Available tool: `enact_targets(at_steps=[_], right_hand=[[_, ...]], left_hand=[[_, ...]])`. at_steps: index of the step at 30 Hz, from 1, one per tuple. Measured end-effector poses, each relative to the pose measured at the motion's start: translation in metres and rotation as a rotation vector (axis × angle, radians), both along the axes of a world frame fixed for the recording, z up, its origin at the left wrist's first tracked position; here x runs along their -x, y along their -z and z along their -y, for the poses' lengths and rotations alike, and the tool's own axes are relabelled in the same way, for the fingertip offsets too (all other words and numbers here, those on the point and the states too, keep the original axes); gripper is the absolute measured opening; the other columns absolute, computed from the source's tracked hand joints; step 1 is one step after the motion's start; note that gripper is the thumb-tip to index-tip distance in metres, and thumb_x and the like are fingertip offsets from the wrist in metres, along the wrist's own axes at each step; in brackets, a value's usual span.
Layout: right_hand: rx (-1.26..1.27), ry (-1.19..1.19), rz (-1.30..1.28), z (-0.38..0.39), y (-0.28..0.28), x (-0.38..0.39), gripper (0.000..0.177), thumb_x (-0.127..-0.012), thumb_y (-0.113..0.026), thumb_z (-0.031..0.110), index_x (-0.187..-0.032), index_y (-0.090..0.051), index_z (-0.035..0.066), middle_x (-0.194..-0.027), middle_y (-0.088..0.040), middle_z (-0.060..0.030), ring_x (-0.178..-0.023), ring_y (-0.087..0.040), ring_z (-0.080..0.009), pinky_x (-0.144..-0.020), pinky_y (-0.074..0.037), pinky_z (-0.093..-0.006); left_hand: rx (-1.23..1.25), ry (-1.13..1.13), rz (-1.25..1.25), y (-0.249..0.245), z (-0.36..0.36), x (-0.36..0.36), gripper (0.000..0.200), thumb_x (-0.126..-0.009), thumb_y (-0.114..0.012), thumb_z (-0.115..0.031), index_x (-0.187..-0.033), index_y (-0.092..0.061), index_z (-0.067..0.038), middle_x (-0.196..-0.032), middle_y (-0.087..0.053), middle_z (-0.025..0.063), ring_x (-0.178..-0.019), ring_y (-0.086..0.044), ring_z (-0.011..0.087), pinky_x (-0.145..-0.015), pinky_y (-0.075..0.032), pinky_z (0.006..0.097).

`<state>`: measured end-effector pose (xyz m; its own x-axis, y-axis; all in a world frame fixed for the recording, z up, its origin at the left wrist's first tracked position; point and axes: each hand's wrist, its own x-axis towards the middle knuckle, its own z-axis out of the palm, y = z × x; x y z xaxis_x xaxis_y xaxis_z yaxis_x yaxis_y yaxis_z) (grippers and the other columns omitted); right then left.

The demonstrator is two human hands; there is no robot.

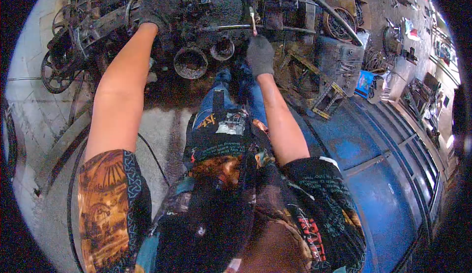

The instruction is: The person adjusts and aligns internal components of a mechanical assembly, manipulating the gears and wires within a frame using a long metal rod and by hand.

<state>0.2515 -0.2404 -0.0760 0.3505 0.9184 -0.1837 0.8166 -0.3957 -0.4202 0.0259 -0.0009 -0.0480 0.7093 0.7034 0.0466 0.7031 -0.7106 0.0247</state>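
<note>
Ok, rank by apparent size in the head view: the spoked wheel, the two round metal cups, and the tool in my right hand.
1. spoked wheel, narrowly; lens-edge warping makes this unsure
2. larger cup
3. smaller cup
4. tool in the right hand: as long as the smaller cup is wide, but thinner

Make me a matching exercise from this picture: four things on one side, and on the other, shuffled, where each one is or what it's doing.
Things:
1. left hand
2. right hand
3. larger round metal cup
4. blue panel

Matches:
a. lower right of the view
b. gripping a light-handled tool
c. on the greasy machine, upper left
d. between the two forearms

Pairs: 1-c, 2-b, 3-d, 4-a.
</note>
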Motion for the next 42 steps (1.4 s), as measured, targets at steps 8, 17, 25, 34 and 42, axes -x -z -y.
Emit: enact_targets(at_steps=[8, 17, 25, 34, 42], right_hand=[[-0.084, 0.149, -0.136, -0.062, -0.02, -0.006, 0.036, -0.097, -0.04, 0.027, -0.086, -0.063, 0.001, -0.083, -0.062, -0.0233, -0.076, -0.06, -0.0432, -0.068, -0.047, -0.0519], [-0.012, 0.109, -0.175, -0.016, -0.008, 0.008, 0.038, -0.097, -0.04, 0.029, -0.086, -0.06, -0.002, -0.083, -0.061, -0.0255, -0.079, -0.059, -0.0446, -0.067, -0.046, -0.0514], [0.033, 0.061, -0.141, -0.062, -0.038, 0.022, 0.035, -0.095, -0.04, 0.026, -0.082, -0.061, 0.0, -0.085, -0.062, -0.025, -0.08, -0.06, -0.0445, -0.069, -0.048, -0.0515], [0.044, -0.039, 0.069, -0.085, -0.031, 0.018, 0.034, -0.092, -0.042, 0.024, -0.085, -0.064, -0.001, -0.081, -0.064, -0.0234, -0.075, -0.063, -0.0405, -0.066, -0.05, -0.0513], [0.029, -0.191, -0.028, -0.065, -0.055, 0.037, 0.033, -0.091, -0.044, 0.022, -0.083, -0.065, -0.002, -0.082, -0.065, -0.0247, -0.078, -0.064, -0.0407, -0.069, -0.05, -0.0509]], left_hand=[[0.018, 0.068, 0.054, 0.008, -0.012, 0.006, 0.03, -0.09, -0.044, -0.027, -0.107, -0.06, -0.008, -0.104, -0.063, 0.0143, -0.098, -0.06, 0.032, -0.086, -0.047, 0.0451], [0.01, 0.035, 0.052, 0.018, -0.006, 0.007, 0.027, -0.09, -0.043, -0.024, -0.104, -0.06, -0.009, -0.102, -0.063, 0.0137, -0.094, -0.06, 0.032, -0.083, -0.048, 0.0454], [-0.064, 0.058, 0.104, -0.016, 0.002, -0.008, 0.029, -0.087, -0.046, -0.024, -0.107, -0.062, -0.012, -0.11, -0.063, 0.011, -0.098, -0.061, 0.0298, -0.084, -0.048, 0.0433], [0.072, -0.153, 0.042, 0.008, -0.003, 0.002, 0.032, -0.087, -0.046, -0.023, -0.114, -0.06, -0.012, -0.11, -0.063, 0.0117, -0.098, -0.061, 0.0302, -0.084, -0.049, 0.0427], [-0.06, -0.005, -0.056, 0.021, -0.009, 0.009, 0.027, -0.091, -0.044, -0.027, -0.104, -0.06, -0.009, -0.101, -0.063, 0.0151, -0.094, -0.061, 0.0326, -0.082, -0.049, 0.0451]])
